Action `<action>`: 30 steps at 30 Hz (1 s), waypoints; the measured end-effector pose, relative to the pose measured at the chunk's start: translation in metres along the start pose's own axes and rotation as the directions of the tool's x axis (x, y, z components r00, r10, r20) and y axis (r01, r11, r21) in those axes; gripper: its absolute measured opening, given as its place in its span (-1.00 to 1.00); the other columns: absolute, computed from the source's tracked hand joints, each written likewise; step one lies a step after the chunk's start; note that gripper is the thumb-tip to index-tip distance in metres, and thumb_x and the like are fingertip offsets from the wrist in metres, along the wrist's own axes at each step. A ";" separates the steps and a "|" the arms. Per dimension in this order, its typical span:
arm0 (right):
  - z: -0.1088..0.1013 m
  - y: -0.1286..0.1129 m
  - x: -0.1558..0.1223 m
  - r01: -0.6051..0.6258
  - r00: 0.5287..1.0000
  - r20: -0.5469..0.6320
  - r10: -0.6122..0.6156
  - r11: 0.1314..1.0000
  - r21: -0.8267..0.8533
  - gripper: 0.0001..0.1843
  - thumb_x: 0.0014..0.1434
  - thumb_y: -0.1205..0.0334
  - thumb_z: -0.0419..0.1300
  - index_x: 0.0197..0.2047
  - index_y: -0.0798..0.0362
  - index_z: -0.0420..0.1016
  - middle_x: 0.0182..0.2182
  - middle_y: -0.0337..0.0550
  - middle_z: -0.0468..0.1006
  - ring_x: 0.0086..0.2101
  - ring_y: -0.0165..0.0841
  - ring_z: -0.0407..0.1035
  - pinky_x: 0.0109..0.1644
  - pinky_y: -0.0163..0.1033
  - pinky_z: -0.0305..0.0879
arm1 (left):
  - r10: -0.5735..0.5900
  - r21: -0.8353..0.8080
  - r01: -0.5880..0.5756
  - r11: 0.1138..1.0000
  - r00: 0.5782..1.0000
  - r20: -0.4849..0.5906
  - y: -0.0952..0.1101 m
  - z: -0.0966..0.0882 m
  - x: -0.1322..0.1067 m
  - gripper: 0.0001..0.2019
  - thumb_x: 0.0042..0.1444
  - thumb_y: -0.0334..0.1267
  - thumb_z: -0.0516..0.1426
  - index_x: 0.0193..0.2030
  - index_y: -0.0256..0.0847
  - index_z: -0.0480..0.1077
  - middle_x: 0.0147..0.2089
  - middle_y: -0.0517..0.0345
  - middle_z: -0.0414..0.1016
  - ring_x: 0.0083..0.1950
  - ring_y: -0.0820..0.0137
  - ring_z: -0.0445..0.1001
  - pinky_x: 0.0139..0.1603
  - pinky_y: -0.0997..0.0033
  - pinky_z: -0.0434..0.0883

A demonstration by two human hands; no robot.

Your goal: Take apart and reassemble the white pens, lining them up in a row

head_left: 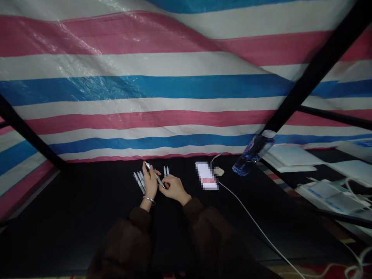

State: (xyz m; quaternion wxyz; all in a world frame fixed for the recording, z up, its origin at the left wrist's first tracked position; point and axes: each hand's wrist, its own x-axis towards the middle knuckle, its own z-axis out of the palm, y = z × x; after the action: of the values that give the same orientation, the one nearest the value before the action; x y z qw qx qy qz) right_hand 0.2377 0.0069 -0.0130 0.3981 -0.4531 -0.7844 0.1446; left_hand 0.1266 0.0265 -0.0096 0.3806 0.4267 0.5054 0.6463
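Observation:
A silvery-white pen point(158, 179) slants between my two hands above the black table. My left hand point(150, 184), with a silver bangle at the wrist, is closed around its upper part. At the lower end, the fingers of my right hand point(175, 188) are pinched on the same pen. Several similar pens point(138, 182) lie side by side just left of my left hand, partly covered by it. Beyond my right hand lie two more pens point(166, 171), their lower ends hidden behind the fingers.
Right of my hands, a phone point(207, 175) with a blurred screen lies beside a small pale object point(218, 171) and a white cable point(247, 211). A clear bottle point(254, 153) stands tilted-looking near a black frame post point(308, 73). Striped sheeting point(151, 87) hangs behind the black table point(72, 217).

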 end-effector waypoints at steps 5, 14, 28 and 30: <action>0.003 0.005 0.002 -0.048 0.998 -0.049 0.045 0.997 -0.068 -0.69 0.08 0.23 0.08 -0.67 0.03 0.24 -0.68 -0.30 0.22 -0.56 -0.45 0.16 -0.50 -0.36 -0.02 | 0.024 0.075 -0.031 0.997 0.996 0.089 -0.002 0.000 0.002 -0.58 0.05 0.03 0.05 -0.09 -0.27 0.30 -0.51 0.22 0.39 -0.55 0.52 0.29 -0.51 0.54 0.23; 0.000 0.006 0.002 -0.072 0.996 -0.068 0.064 0.991 -0.116 -0.68 0.11 0.21 0.06 -0.66 0.02 0.22 -0.66 -0.27 0.29 -0.51 -0.40 0.19 -0.45 -0.34 0.00 | 0.179 0.470 -0.263 0.843 0.960 0.215 0.000 -0.002 0.000 -0.69 0.09 -0.10 0.01 -0.58 -0.21 0.29 -0.59 0.24 0.25 -0.47 0.45 0.24 -0.38 0.48 0.16; 0.018 0.029 0.004 -0.383 0.913 -0.223 0.343 0.907 -0.175 -0.74 0.15 0.32 0.01 -0.18 0.06 0.49 -0.32 -0.02 0.53 -0.26 -0.21 0.38 -0.22 -0.21 0.20 | 0.047 0.909 -0.399 0.118 0.917 0.397 0.008 -0.003 -0.012 -0.67 0.15 -0.16 -0.07 -0.34 -0.25 0.47 -0.22 -0.05 0.33 -0.12 0.20 0.23 -0.09 0.19 0.11; 0.019 0.029 0.003 -0.382 0.913 -0.228 0.339 0.905 -0.185 -0.74 0.15 0.32 0.01 -0.18 0.04 0.50 -0.32 -0.02 0.53 -0.26 -0.21 0.38 -0.21 -0.21 0.20 | 0.035 0.908 -0.410 0.091 0.912 0.408 0.009 -0.002 -0.012 -0.67 0.15 -0.17 -0.08 -0.33 -0.26 0.47 -0.22 -0.06 0.33 -0.11 0.19 0.23 -0.09 0.20 0.11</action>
State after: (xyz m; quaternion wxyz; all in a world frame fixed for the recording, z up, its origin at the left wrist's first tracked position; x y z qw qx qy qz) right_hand 0.2402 0.0283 -0.0404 0.3834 -0.6448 -0.6561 0.0818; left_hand 0.1280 0.0126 -0.0034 -0.0314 0.7289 0.6706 0.1341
